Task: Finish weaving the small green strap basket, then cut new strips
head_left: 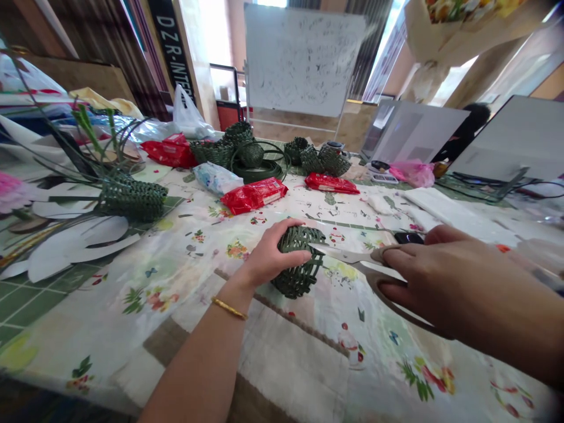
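A small dark green woven basket (299, 276) lies on its side on the flowered tablecloth, strip ends sticking out around its right-hand rim. My left hand (277, 249) grips it from the left, thumb across the front and fingers over the top. In my right hand (423, 270) is a pair of scissors (348, 256), fingers through the handle loops. The blades point left, and their tips reach the strip ends at the basket's rim. Whether a strip lies between the blades I cannot make out.
Red packets (255, 195) lie beyond the basket, near more green woven pieces (233, 144) and a coil of strip (264, 171). Another woven piece (136, 197) stands left by white petal shapes (79, 247). Monitors (515, 141) and a wrapped bouquet (458, 35) are right.
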